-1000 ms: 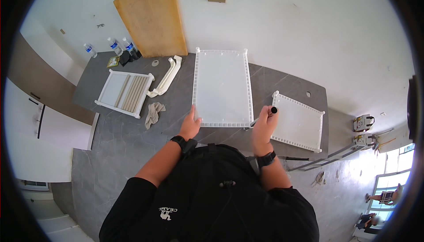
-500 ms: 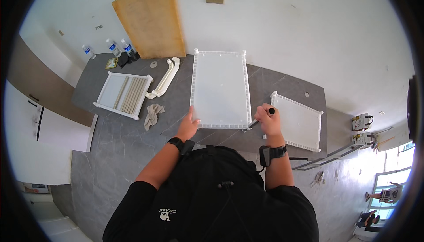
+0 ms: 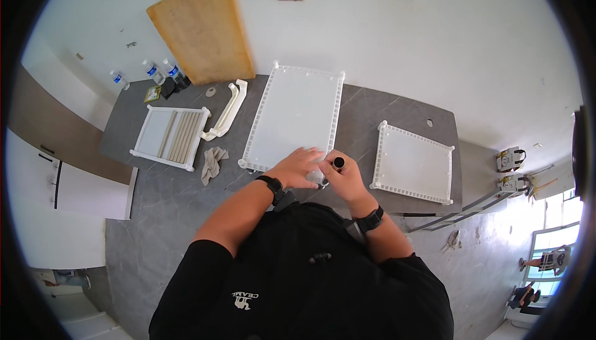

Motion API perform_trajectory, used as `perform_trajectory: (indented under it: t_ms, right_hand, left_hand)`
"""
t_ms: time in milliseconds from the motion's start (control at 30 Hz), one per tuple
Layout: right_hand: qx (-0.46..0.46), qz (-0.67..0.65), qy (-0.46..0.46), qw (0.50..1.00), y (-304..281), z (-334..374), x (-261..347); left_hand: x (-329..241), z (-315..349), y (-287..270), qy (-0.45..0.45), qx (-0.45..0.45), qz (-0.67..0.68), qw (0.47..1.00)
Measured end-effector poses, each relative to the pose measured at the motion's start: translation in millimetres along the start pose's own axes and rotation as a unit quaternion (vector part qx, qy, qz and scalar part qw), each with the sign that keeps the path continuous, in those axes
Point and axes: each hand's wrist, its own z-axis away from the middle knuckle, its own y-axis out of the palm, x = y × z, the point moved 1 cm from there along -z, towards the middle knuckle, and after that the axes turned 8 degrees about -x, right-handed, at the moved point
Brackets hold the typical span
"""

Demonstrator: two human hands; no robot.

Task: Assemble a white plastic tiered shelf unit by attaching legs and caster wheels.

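A white plastic shelf panel (image 3: 297, 113) with a slotted rim and corner knobs lies at the middle of the grey table, turned at a slant. My left hand (image 3: 298, 168) rests over its near right corner, fingers stretched out and touching it. Close beside, my right hand (image 3: 345, 177) is closed round a dark rod-shaped tool (image 3: 338, 163) whose round black end points up. The tool's lower end and the panel corner are mostly hidden by my hands.
A second white panel (image 3: 415, 163) lies at the right. On the left are a white frame with slats (image 3: 171, 136), a rag (image 3: 214, 165) and curved white parts (image 3: 225, 113). Bottles (image 3: 153, 72) and a wooden board (image 3: 203, 32) stand along the wall.
The middle panel has turned, its near end swinging left. My left hand moved from its left edge to the near right corner; my right hand came left and nearer with the tool.
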Motion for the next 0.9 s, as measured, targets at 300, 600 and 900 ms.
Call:
perform_trajectory:
  t_ms: [300,600,900]
  right_hand:
    - [-0.173,-0.012,-0.044,0.984,16,16,-8]
    - [-0.005,0.012,-0.015,1.0,-1,-16,-7]
    - [0.27,-0.075,0.021,0.96,-30,-44,-8]
  left_hand:
    - [8,-5,30,0.025,0.023,-0.104,0.994]
    - [7,-6,31,-0.022,0.069,-0.097,0.993]
    - [7,-8,28,-0.02,0.071,-0.111,0.991]
